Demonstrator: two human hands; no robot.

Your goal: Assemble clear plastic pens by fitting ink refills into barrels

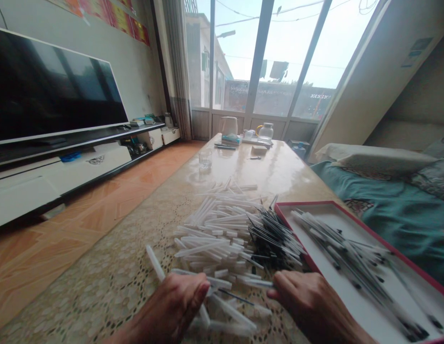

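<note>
My left hand (181,301) is closed at the near side of the table, thumb folded against the fingers. A white pen barrel (155,263) sticks out beyond its knuckles, the rest hidden by the fist. To the right, my right hand (304,296) pinches the greyish end of a slim pale pen piece (257,283), which points left; whether barrel or refill is unclear. Between the hands lie loose barrels and a dark, thin refill (238,297). Just ahead is a heap of white barrels (215,234), with a pile of black-ended refills (272,234) at its right.
A red-rimmed shallow box (336,206) on the right holds several pens (351,258). Farther along the table (129,258) stand a clear glass (205,160), a tissue box (231,139), a pitcher (229,125) and a glass teapot (267,131). A bed (379,191) flanks the right side.
</note>
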